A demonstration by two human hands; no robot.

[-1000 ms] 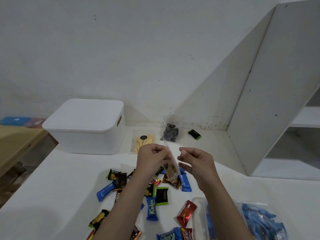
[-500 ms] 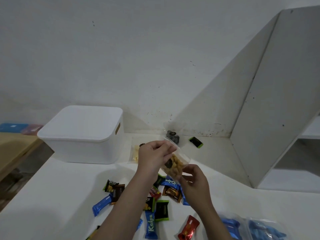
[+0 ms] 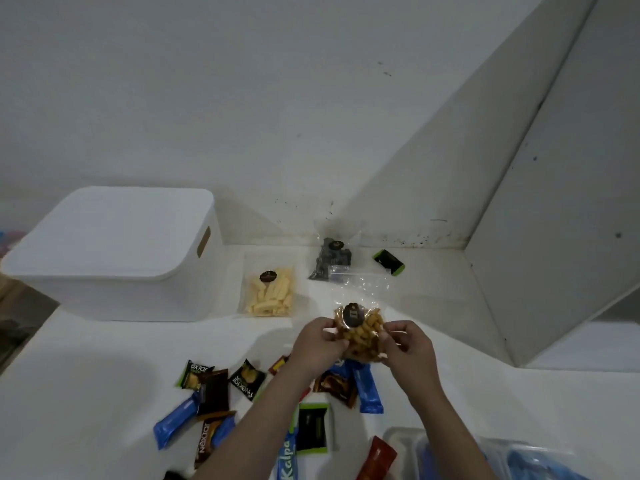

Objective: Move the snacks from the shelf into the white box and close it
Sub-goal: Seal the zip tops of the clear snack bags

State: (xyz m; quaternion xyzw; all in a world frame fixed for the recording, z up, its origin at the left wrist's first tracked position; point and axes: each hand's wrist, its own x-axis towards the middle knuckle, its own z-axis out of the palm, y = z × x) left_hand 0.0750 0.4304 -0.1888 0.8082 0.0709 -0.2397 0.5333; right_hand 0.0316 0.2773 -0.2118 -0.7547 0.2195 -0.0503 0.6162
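A clear bag of orange-brown snacks [image 3: 360,327] with a dark round label is pinched from both sides, my left hand [image 3: 317,342] on its left edge and my right hand [image 3: 408,344] on its right edge, above the white surface. The white box [image 3: 114,258] stands at the back left with its lid on. A clear bag of pale yellow sticks [image 3: 270,294] lies just right of the box. A bag of dark snacks [image 3: 330,259] leans near the wall. Several small wrapped snacks [image 3: 211,393] lie scattered under my forearms.
A small black-and-green packet [image 3: 389,261] lies near the back wall. A white shelf unit [image 3: 554,202] rises on the right. Clear bags with blue wrappers [image 3: 519,459] sit at the bottom right. A wooden table edge shows at the far left.
The snack bag now faces me label-up, held by both hands at its sides; before, my left hand held it from above. The view has shifted closer.
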